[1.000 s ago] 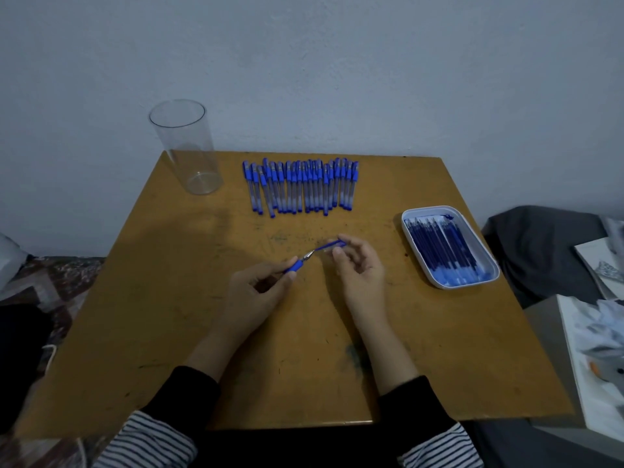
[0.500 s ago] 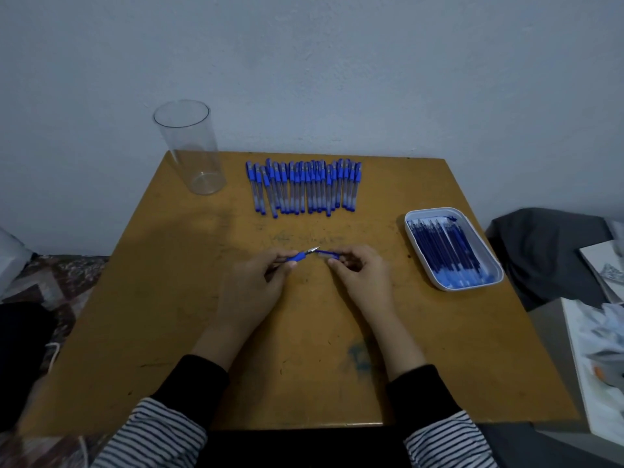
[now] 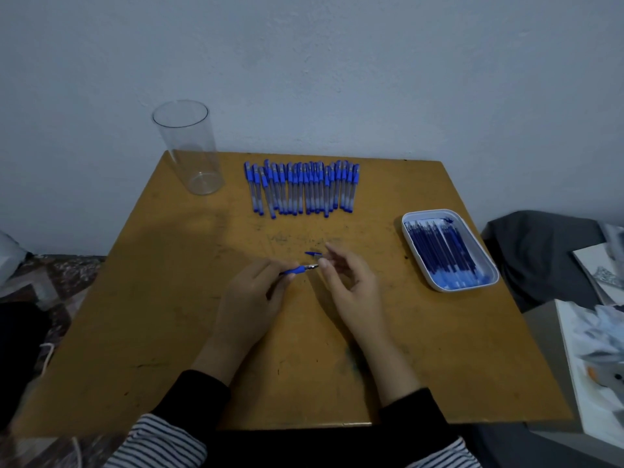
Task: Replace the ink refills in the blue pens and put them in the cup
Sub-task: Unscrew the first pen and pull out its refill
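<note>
Surrounding the held pen (image 3: 299, 269) sit cap (image 3: 313, 254), pens (image 3: 302, 189), cup (image 3: 189, 146), tray (image 3: 432, 212).

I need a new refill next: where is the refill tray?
In the head view, the white tray lies on the table's right side, right of the right hand and nearer than the pen row.

left hand (image 3: 251, 295) pinching, right hand (image 3: 353, 282) fingers relaxed.

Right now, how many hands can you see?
2. The left hand grips an uncapped blue pen above the middle of the table. The right hand is just right of it, thumb close to the pen's tip. No other hands show.
</note>
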